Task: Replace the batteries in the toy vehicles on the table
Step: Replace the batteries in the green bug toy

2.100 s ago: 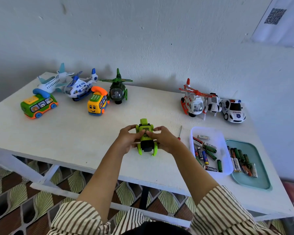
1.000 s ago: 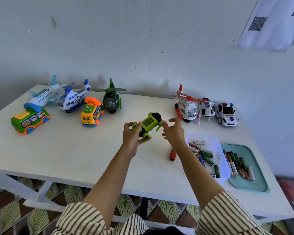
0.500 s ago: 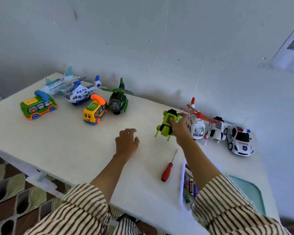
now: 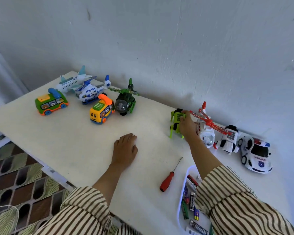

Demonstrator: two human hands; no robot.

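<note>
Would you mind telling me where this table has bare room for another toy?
Bare tabletop lies in front of the green bus and yellow bus, left of the left hand; another patch lies between that hand and the screwdriver. Crowded: the back-right row where the right hand grips the lime toy.

Nine toy vehicles are sitting on the tabletop [image 4: 71,143]. Three are helicopters: the blue-and-white helicopter [image 4: 90,93], the green helicopter [image 4: 125,103] and the red-and-white helicopter [image 4: 206,133]. Two are telephone buses: the green bus [image 4: 50,103] and the yellow bus [image 4: 100,113]. One of each is making up the rest: the airplane [image 4: 71,83], the lime-green truck [image 4: 176,119], the white robot car [image 4: 227,141] and the police car [image 4: 256,155]. One screwdriver [image 4: 167,181] is lying there. One clear tray [image 4: 180,200] is holding batteries [image 4: 192,200]; at least seven are showing, and a striped sleeve [image 4: 227,200] is covering the rest. Two hands are showing: the left hand [image 4: 125,148] and the right hand [image 4: 187,126].
</note>
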